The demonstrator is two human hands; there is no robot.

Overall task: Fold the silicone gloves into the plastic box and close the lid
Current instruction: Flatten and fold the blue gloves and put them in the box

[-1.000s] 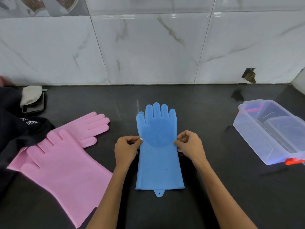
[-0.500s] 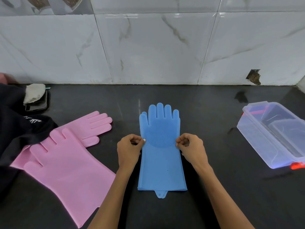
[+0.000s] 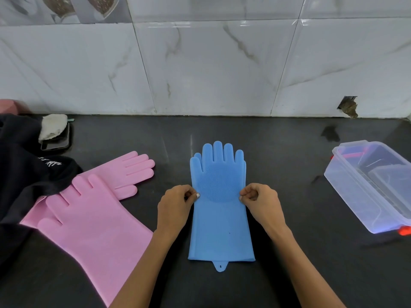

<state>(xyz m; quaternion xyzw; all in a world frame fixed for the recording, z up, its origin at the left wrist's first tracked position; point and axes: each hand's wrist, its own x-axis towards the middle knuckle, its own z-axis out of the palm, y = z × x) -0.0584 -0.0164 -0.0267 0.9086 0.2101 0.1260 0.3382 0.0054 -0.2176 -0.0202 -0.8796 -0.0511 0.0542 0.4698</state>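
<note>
The fingers point(image 3: 196, 195) of the left hand point(image 3: 175, 205) are pinched narrow on the left edge of the flat blue silicone glove with the round bristled palm patch point(image 3: 220, 210), and the right hand point(image 3: 261, 204) pinches the opposite edge in the same way, level with the bottom of that patch. Both grips sit about midway along the glove. Its long axis runs straight away from the person: the five glove fingers point toward the tiled wall, the cuff with its small hanging tab lies nearest the body, between the two forearms. From that layout, the fold looks likely to turn on a crease running across the glove between the two pinches, with either the finger half brought back over the cuff or the cuff carried forward.

The glove lies flat on the dark counter point(image 3: 289, 152). The clear rectangular plastic box with red clips point(image 3: 364, 196) stands well apart to the right, open, so the right hand is the nearer one for loading. A pair of overlapping pink silicone gloves point(image 3: 93, 218) waits unfolded on the left, partly under a black cloth point(image 3: 24, 174).
</note>
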